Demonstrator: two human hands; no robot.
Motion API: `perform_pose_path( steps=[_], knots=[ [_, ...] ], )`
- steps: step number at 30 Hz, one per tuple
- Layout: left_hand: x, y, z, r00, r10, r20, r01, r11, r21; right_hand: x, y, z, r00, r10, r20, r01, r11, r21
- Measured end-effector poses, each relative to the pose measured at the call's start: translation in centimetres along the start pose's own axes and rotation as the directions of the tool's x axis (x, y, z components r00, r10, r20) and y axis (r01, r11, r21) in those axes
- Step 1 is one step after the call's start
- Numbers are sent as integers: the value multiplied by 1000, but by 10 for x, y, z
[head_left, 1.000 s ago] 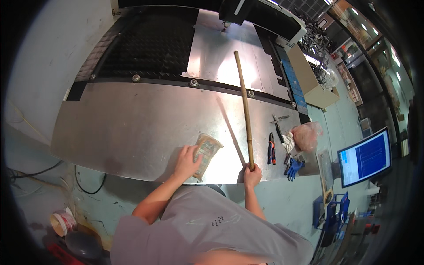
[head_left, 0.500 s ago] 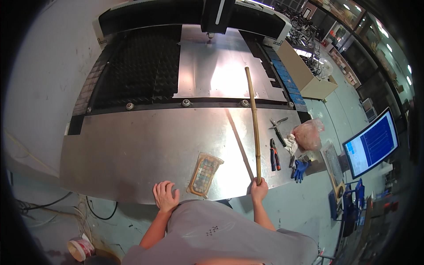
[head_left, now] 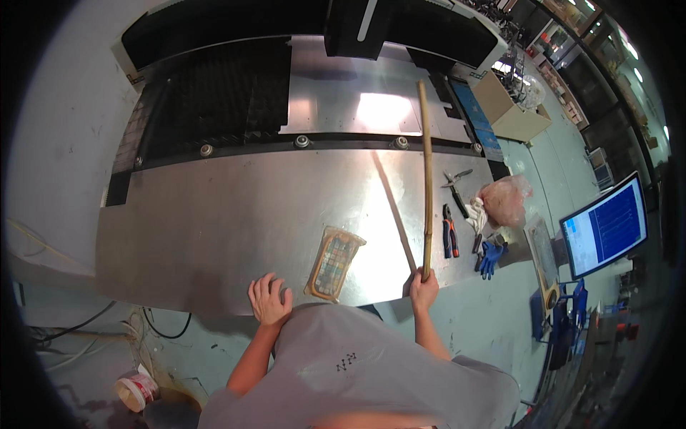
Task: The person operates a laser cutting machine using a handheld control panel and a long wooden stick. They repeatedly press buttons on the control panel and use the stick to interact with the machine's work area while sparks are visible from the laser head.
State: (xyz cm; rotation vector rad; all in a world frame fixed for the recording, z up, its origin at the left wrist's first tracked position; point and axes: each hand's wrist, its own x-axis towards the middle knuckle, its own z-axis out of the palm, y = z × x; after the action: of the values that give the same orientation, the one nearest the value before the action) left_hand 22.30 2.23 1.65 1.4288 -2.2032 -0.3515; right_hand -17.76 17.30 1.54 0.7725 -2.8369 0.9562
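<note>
My right hand (head_left: 424, 288) is wrapped round the lower end of a long bamboo pole (head_left: 428, 179) at the table's near edge. The pole points away from me, its far tip in front of the metal sheet (head_left: 336, 107) on the machine bed. Its shadow falls on the table to its left. My left hand (head_left: 270, 300) lies on the near edge of the metal table (head_left: 207, 229), fingers spread, holding nothing. Between my hands, nearer the left one, lies a clear-wrapped box (head_left: 334, 263) with small coloured squares inside.
Orange-and-black pliers (head_left: 449, 232), a second plier-like tool (head_left: 456, 193), blue gloves (head_left: 491, 259) and a pinkish plastic bag (head_left: 506, 200) lie right of the pole. A black machine gantry (head_left: 236, 32) spans the far side. A monitor (head_left: 604, 225) stands at the right; cables (head_left: 168, 334) hang at lower left.
The machine gantry has come nearer across the bed. My view has shifted slightly, so the table sits higher in it. Both hands keep their places, the right one still gripping the pole.
</note>
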Motion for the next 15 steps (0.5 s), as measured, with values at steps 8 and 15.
perform_pose_path(
  steps=[8,15],
  knots=[
    [1,4,-7,998,8,62,-8,1000,7,3,17,8,969,244,-25,-220,911,348],
    [3,4,-6,999,12,36,-12,1000,-11,3,18,10,972,219,-84,-181,928,325]
  ],
)
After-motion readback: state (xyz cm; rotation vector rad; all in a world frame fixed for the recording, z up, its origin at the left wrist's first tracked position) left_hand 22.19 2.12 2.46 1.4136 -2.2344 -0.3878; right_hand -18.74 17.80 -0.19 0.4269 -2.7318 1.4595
